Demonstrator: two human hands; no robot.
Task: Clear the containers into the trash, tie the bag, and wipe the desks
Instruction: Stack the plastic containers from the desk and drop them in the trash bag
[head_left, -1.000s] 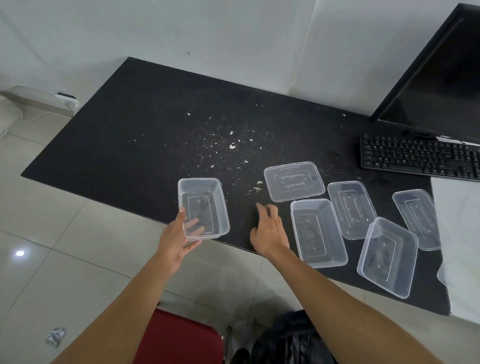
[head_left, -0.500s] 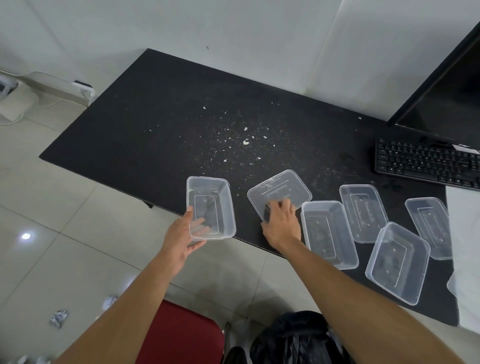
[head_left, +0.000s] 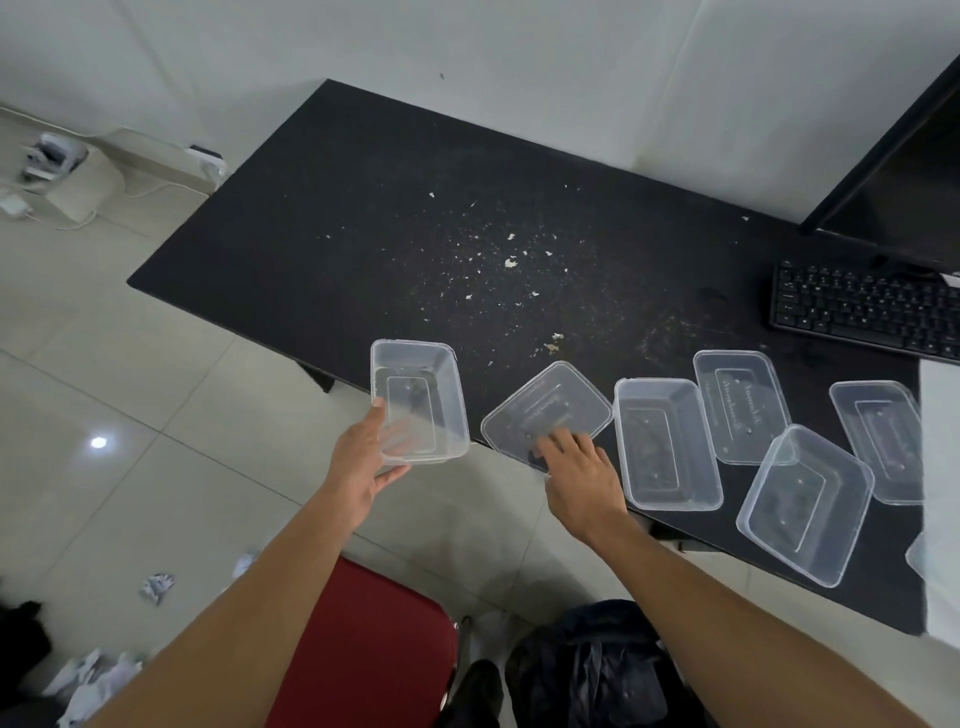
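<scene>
My left hand (head_left: 366, 465) grips the near end of a clear plastic container (head_left: 418, 397) at the front edge of the black desk (head_left: 322, 218). My right hand (head_left: 579, 470) rests its fingers on a clear lid (head_left: 543, 405) that lies turned at an angle and juts over the desk's edge. To the right lie an open container (head_left: 665, 441), a second lid (head_left: 740, 402), a tilted container (head_left: 805, 504) and a third lid (head_left: 880, 436). Crumbs (head_left: 511, 262) are scattered over the middle of the desk. A black trash bag (head_left: 602, 670) sits on the floor below my right arm.
A black keyboard (head_left: 862, 309) and a monitor (head_left: 904, 171) stand at the desk's right end, beside a white surface (head_left: 940, 467). A red chair seat (head_left: 363, 649) is below me. Crumpled paper (head_left: 156, 587) lies on the tiled floor at the left.
My right hand has dragged the lid from the middle of the desk toward the front edge, turning it. My left hand keeps its hold on the container. The view has shifted.
</scene>
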